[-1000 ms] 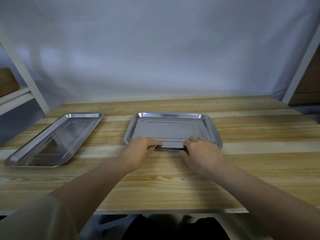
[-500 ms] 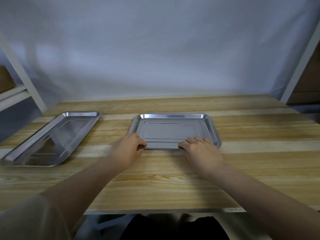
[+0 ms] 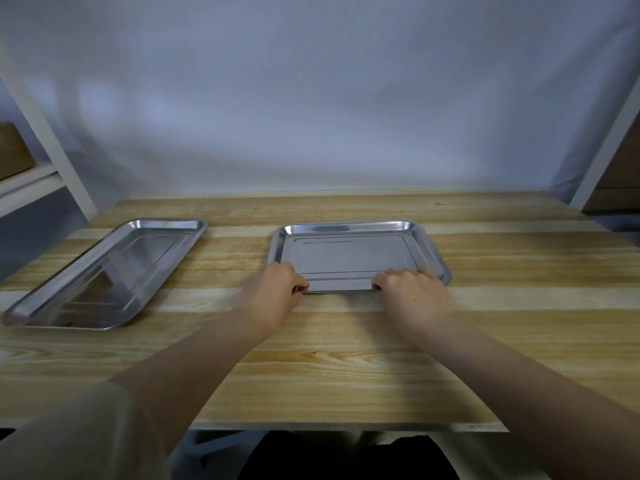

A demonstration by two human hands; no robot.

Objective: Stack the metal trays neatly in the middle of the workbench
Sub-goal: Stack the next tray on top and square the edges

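At the near rim of the middle tray (image 3: 349, 254), my left hand (image 3: 273, 289) and right hand (image 3: 412, 292) each curl fingers over the thin steel lip, gripping it, I judge, to square it on the striped pale-wood workbench (image 3: 346, 358). Farther left, well apart, the second tray (image 3: 104, 268) lies flat and askew: shiny, shallow, round-cornered, not yet stacked. Behind hangs a plain white sheet (image 3: 311, 116).

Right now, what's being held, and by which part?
The middle tray, by its near rim: left hand at the near-left corner, right hand toward the near-right corner.
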